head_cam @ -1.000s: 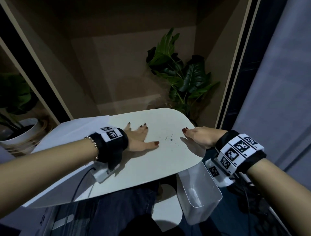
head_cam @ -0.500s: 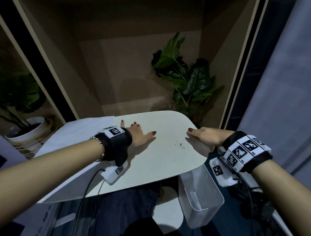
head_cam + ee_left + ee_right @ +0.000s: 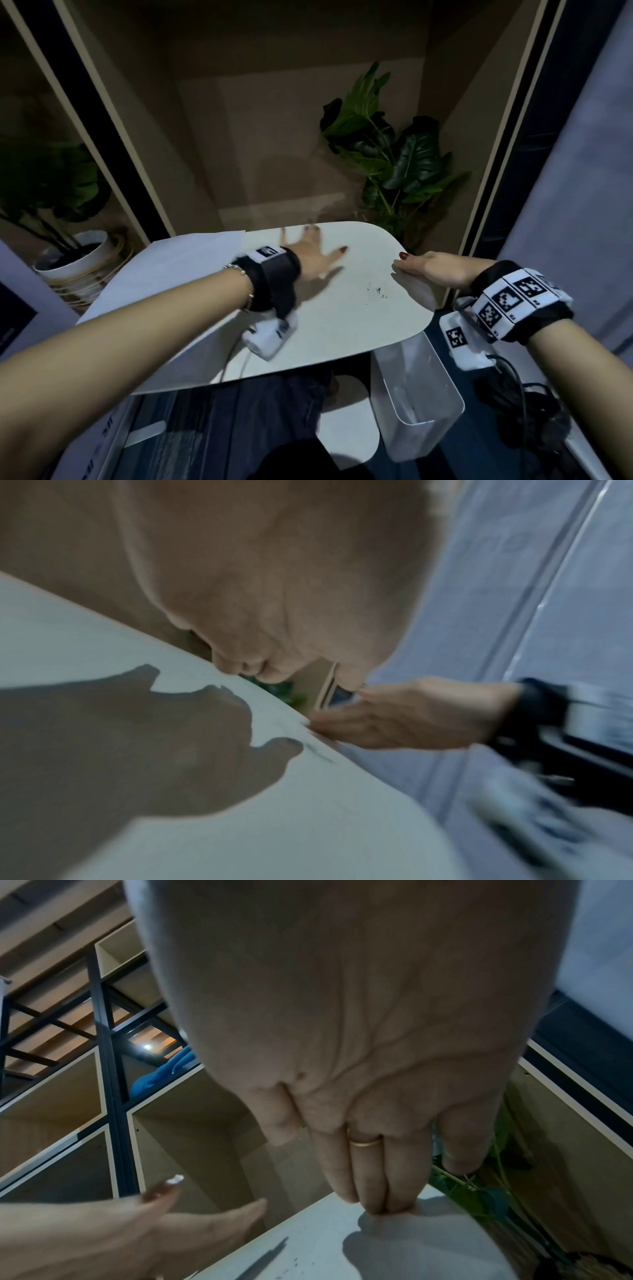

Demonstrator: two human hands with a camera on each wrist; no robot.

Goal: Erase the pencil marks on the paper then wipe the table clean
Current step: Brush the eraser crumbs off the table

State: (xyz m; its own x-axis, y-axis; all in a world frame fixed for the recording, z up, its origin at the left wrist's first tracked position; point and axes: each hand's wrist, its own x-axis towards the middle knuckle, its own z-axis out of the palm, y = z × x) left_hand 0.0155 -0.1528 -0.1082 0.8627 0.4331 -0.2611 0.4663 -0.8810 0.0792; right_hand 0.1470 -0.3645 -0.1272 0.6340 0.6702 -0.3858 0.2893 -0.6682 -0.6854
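Dark eraser crumbs [image 3: 376, 292] lie in a small patch near the right side of the white table [image 3: 335, 329]. A white sheet of paper [image 3: 178, 263] covers the table's left part; no pencil marks show on it from here. My left hand [image 3: 310, 255] is spread, fingers straight, over the far middle of the table, blurred by motion. My right hand [image 3: 428, 270] holds nothing, and its straight fingers [image 3: 383, 1202] touch the table's right edge beside the crumbs [image 3: 301, 1264]. The left wrist view shows my right hand [image 3: 394, 718] at that edge.
A white plastic bin [image 3: 418, 404] stands on the floor below the table's right front corner. A leafy plant [image 3: 394, 154] is behind the table and a potted plant [image 3: 78, 260] at the left. Cables lie on the floor at right.
My left hand has slid away from the crumbs toward the table's far edge. My right hand has stayed at the right edge. The crumbs have not moved.
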